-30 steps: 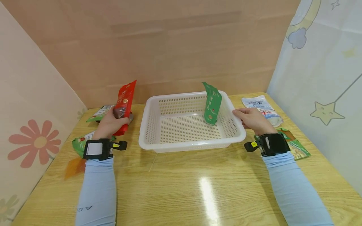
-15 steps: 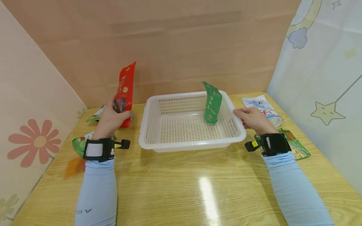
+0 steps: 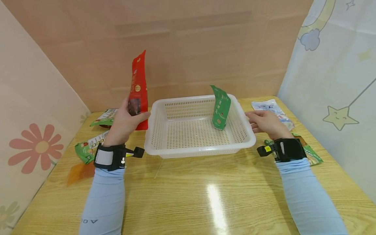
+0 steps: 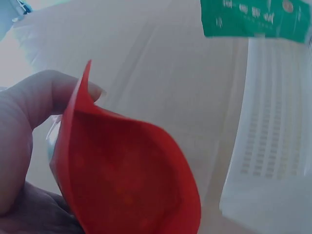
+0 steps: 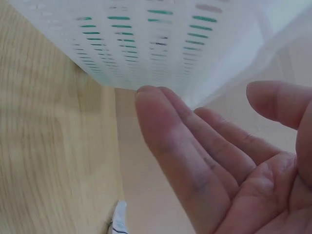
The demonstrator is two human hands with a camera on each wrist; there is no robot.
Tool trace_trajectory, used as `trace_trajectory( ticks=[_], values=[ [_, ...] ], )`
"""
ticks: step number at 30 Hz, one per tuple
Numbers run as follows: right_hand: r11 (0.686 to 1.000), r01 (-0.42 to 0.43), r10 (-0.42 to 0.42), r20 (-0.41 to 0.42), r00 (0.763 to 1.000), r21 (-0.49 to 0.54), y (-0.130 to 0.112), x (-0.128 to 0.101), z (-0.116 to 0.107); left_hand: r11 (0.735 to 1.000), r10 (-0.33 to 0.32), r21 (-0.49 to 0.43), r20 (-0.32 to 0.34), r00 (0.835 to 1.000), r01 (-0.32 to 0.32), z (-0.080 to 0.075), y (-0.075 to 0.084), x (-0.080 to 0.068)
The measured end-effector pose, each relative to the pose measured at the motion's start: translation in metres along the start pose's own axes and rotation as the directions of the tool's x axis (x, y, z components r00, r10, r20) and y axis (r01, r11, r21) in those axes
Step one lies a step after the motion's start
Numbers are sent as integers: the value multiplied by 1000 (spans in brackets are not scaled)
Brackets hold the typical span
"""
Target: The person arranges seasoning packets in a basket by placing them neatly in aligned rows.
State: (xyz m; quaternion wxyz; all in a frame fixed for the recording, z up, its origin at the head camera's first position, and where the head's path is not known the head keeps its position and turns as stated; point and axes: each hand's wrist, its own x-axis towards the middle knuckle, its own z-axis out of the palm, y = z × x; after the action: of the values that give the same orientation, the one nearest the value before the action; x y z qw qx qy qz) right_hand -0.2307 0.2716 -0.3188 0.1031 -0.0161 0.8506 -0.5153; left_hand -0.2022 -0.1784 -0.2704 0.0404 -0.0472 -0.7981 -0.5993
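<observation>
Pinching red pouch [image 3: 138, 88] upright: left grip [image 3: 124, 122] | right grip [image 3: 262, 122] spread, beside basket [image 3: 199, 148]

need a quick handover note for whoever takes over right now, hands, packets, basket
Left hand grips the red packet upright, raised beside the basket's left wall.
Right hand is open at the basket's right rim; whether it touches is unclear.
Done: green packet stands inside the basket, leaning on the right wall.
Left: red packet is not in yet; white packet and other packets lie on the table either side.
</observation>
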Motion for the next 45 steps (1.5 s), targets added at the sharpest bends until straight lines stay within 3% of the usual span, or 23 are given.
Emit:
trace_trajectory(
  ticks=[4, 8, 15, 24, 29, 34, 40, 45],
  values=[
    [1000, 15, -14, -38, 999, 26, -3, -4, -6, 998, 21, -52, 22, 1000, -20, 12, 5, -2],
    [999, 49, -50, -117, 992, -13, -7, -10, -12, 994, 54, -100, 53, 997, -49, 22, 8, -5],
    [978, 194, -164, -297, 941, 74, -23, -21, -14, 982, 129, -154, 97, 987, -113, 36, 16, -12],
    [960, 274, -238, -337, 911, 63, -48, -36, -6, 966, 168, -222, 151, 974, -132, 63, 21, -19],
    [942, 335, -313, -309, 898, 21, -60, -44, 6, 966, 178, -220, 192, 965, -135, 78, 28, -27],
    [935, 354, -348, -210, 914, -5, -68, -48, 23, 974, 167, -190, 235, 958, -123, 89, 44, -40],
    [938, 346, -342, -79, 936, 38, -73, -48, 40, 975, 189, -164, 263, 946, -149, 103, 43, -43],
    [929, 362, -363, -1, 932, 74, -76, -49, 49, 970, 206, -189, 293, 934, -155, 115, 42, -46]
  ],
)
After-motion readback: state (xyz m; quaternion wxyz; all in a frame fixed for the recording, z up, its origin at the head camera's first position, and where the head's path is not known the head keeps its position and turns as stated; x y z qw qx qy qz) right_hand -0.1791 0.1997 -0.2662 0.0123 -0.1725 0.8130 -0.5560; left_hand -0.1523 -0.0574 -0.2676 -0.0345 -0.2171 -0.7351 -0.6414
